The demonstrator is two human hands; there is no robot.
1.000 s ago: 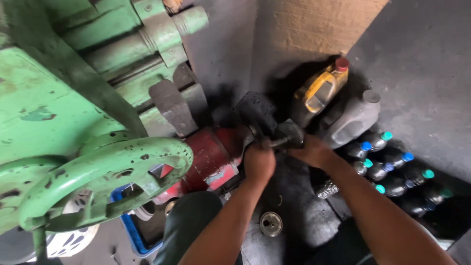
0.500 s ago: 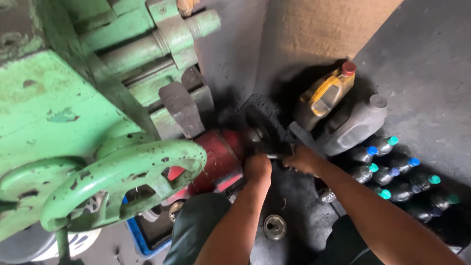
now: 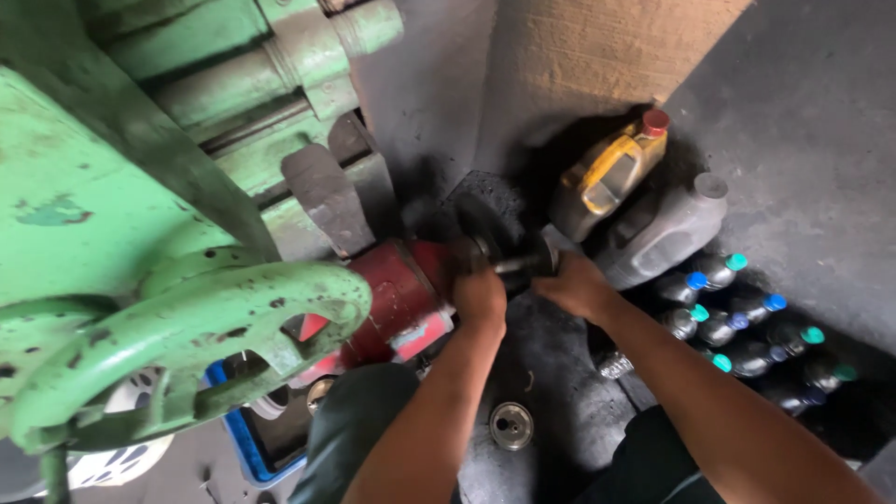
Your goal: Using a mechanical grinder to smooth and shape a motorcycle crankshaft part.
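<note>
My left hand [image 3: 478, 291] grips the dark end of a red cylindrical part [image 3: 401, 299] that lies low beside the green machine [image 3: 112, 205]. Just right of it, my right hand [image 3: 574, 285] is closed on a dark metal fitting with a short shaft [image 3: 523, 261] at that same end. Both hands are greasy and nearly touch each other. What lies under the fingers is hidden.
A green handwheel [image 3: 187, 345] juts out at the lower left. A yellow jug with a red cap [image 3: 607, 173] and a grey jug [image 3: 667, 229] lean against the wall. Several small capped bottles [image 3: 737, 327] lie at the right. A small round metal cap [image 3: 511, 425] rests on the dark floor.
The view has shifted slightly, so the machine and the jugs sit further right and higher. Both hands stay on the dark fitting at the red part's end.
</note>
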